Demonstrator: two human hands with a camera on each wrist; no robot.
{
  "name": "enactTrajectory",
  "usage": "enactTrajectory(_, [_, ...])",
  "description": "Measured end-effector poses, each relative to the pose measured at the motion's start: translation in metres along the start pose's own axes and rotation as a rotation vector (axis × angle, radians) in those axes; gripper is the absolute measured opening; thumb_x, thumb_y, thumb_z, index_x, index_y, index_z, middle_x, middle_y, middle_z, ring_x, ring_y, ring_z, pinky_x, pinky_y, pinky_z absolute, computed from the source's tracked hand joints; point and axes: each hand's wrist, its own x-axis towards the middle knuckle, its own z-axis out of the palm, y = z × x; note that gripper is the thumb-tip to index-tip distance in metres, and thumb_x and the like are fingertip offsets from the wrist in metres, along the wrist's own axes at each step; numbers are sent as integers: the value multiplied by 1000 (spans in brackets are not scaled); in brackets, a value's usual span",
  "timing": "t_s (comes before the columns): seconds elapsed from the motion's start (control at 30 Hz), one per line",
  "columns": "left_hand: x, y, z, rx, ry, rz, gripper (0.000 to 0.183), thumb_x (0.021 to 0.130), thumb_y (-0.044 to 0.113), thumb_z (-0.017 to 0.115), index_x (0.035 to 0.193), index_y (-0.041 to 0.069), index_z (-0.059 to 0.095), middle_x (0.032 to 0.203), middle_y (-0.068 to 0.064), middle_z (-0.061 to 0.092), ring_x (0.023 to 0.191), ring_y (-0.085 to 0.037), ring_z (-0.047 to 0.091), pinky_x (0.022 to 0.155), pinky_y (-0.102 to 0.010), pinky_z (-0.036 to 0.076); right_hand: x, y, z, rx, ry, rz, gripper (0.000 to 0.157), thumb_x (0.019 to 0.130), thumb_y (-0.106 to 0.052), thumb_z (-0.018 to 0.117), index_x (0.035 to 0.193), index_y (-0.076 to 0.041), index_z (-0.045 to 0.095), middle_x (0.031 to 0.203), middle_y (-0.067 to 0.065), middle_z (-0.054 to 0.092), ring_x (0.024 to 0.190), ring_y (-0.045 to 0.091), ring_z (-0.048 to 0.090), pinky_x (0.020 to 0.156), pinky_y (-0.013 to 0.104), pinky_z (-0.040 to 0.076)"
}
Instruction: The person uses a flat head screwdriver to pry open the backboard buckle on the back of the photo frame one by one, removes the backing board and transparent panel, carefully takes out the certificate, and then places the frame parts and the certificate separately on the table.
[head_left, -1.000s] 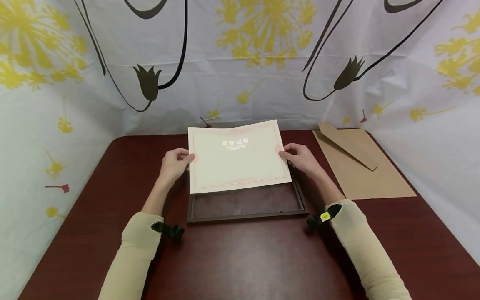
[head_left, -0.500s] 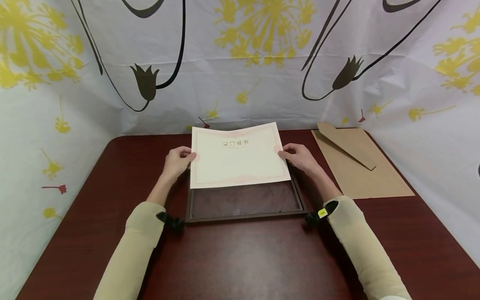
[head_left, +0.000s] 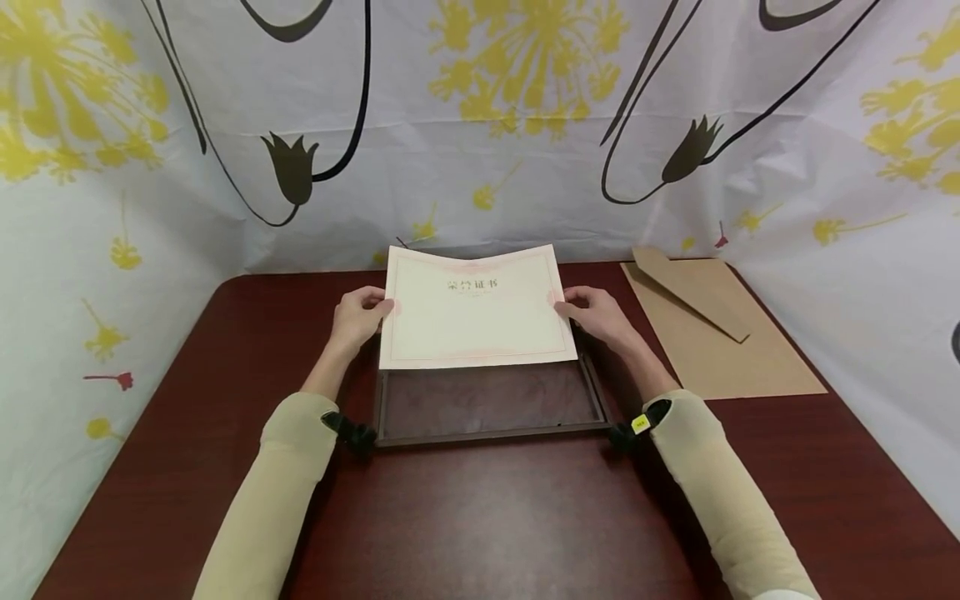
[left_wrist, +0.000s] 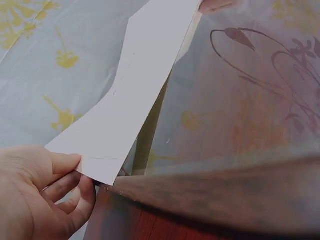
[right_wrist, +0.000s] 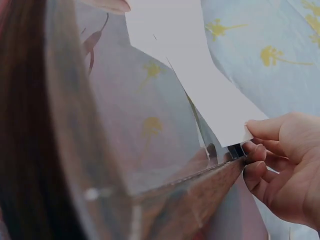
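Observation:
A cream certificate (head_left: 480, 325) with a pink border and gold characters is held above a dark wooden picture frame (head_left: 491, 436), covering its far part. My left hand (head_left: 358, 318) pinches the certificate's left edge between thumb and fingers. On the opposite side my right hand (head_left: 597, 317) pinches the right edge. The sheet dips in the middle. In the left wrist view the left hand (left_wrist: 47, 192) is close to the frame's corner. The right wrist view has the right fingers (right_wrist: 256, 170) at the frame's side, below the sheet (right_wrist: 200, 70).
A brown paper envelope (head_left: 757, 358) with its flap raised lies on the right of the dark red table (head_left: 480, 517). Behind the table hangs a white curtain (head_left: 420, 175) with yellow and dark flower prints. The frame's inside surface (right_wrist: 135, 115) is glossy and reflects the curtain.
The certificate's near edge has moved away from me and levelled out, uncovering more of the frame. My left hand has shifted slightly right and away; the right hand has barely moved.

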Motion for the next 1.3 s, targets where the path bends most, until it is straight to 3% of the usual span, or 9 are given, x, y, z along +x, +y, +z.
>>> enactTrajectory(0.13, [1, 0, 0, 26, 0, -13, 29, 103, 21, 60, 124, 2, 66, 112, -16, 64, 83, -25, 59, 77, -40, 53, 2, 1, -1, 9, -17, 3, 42, 101, -34, 63, 128, -3, 61, 92, 12, 53, 71, 23, 49, 63, 35, 41])
enactTrajectory(0.37, [1, -4, -3, 38, -38, -27, 31, 103, 22, 61, 124, -1, 65, 111, -17, 64, 85, -22, 60, 76, -35, 52, 3, 1, -2, -9, -34, -5, 42, 101, -35, 62, 126, -2, 60, 76, 6, 50, 67, 21, 48, 62, 34, 39])
enactTrajectory(0.47, [-1, -4, -5, 25, -66, -24, 31, 102, 21, 62, 123, -1, 64, 105, -15, 64, 79, -19, 60, 74, -33, 52, 1, 2, -3, -34, -34, -20, 39, 102, -34, 62, 123, -2, 61, 77, 9, 51, 70, 24, 48, 64, 36, 39])
enactTrajectory(0.63, [-5, -4, -10, 40, -120, -12, 31, 102, 22, 63, 122, -1, 64, 94, -11, 63, 69, -17, 58, 66, -31, 49, -5, 5, -5, -86, -31, -60, 36, 102, -36, 61, 119, -3, 61, 93, 12, 56, 81, 26, 48, 70, 37, 39])
enactTrajectory(0.83, [-11, -6, -12, 53, -191, -42, 30, 102, 23, 63, 121, -1, 62, 75, -4, 56, 62, -17, 49, 60, -31, 42, -14, 11, -9, -98, -52, -84, 35, 102, -38, 61, 115, -6, 60, 82, 8, 53, 72, 23, 49, 65, 36, 39])
enactTrajectory(1.13, [-16, -4, -14, 76, -330, -36, 24, 102, 20, 62, 110, -2, 62, 72, -4, 59, 52, -14, 37, 56, -31, 36, -19, 21, -12, -110, -99, -76, 41, 102, -41, 60, 118, -3, 58, 84, 8, 60, 69, 21, 52, 64, 35, 42])
enactTrajectory(1.3, [-17, 1, -14, 61, -348, -26, 30, 103, 21, 61, 119, -4, 62, 68, -2, 53, 56, -15, 41, 60, -31, 38, -21, 23, -15, -34, -127, -68, 38, 102, -38, 61, 116, -3, 58, 71, 3, 52, 62, 18, 47, 59, 32, 40])
